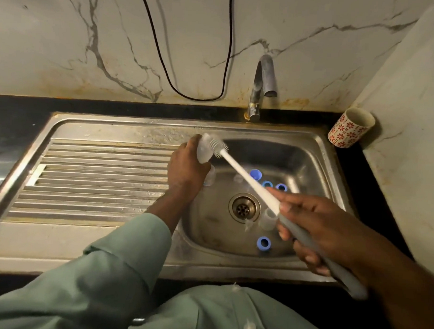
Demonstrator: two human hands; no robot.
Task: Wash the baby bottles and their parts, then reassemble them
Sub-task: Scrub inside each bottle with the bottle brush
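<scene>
Over a steel sink (329, 168), the left hand (186, 170) grips a clear baby bottle (203, 151) above the basin's left edge. The right hand (317, 224) is closed around the grey handle of a bottle brush (250, 180), whose bristled head is at the bottle's mouth. Blue rings (263, 242) and clear parts (268, 219) lie in the basin near the drain (244, 207).

The left hand (186, 168) covers most of the clear bottle (203, 151), so its lower end cannot be made out. The brush (259, 190) handle is blurred at its near end, and the right hand (326, 232) hides its middle. Clear parts (268, 219) in the sink (310, 152) are too faint to identify. The cable (165, 66) runs off the top edge.
</scene>
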